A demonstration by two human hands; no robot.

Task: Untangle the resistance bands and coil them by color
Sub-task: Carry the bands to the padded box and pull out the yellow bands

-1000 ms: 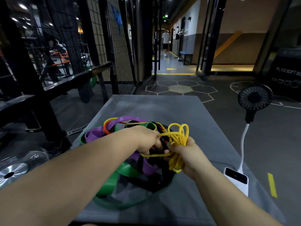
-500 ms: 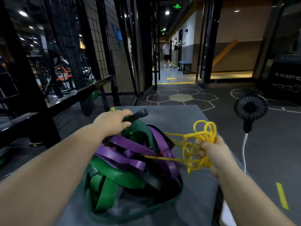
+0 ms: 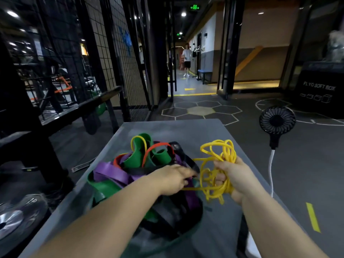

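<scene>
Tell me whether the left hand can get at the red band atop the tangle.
Probably yes. The red band arches exposed on top of the tangle, just beyond the left hand, and nothing covers it.

White letters reading "PLYO SOFT BOX" stand on the side of the black box point(image 3: 320, 86) at the far right, above a row of small cube outlines. A lit green exit sign point(image 3: 194, 7) hangs overhead at the far end, its pictogram too small to read.
</scene>
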